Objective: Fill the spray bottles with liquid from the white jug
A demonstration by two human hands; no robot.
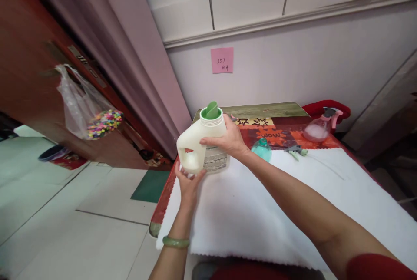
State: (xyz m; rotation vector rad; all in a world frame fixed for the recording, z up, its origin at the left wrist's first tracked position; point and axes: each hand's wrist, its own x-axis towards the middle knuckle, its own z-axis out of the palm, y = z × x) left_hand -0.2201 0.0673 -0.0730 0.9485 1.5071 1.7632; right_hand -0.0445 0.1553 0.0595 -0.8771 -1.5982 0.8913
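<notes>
Both my hands are on a cream-coloured detergent jug (211, 134), which is upright over the near-left part of the white cloth. Its mouth is uncapped and shows a green pouring spout (212, 110). My left hand (188, 184) grips the jug low down, by its base and below the moulded handle. My right hand (231, 140) is wrapped round the upper right side, thumb across the front. Just right of the jug stands a small clear bottle (262, 151) with teal liquid. Beyond it lies a grey-and-green spray nozzle (297, 151) with a thin tube.
A pink spray bottle (317, 129) stands at the table's back right, before a red object (325, 108). White cloth (276, 210) covers much of the red table. A plastic bag of colourful pieces (94, 113) hangs from the door at left. A pink note (222, 60) is on the wall.
</notes>
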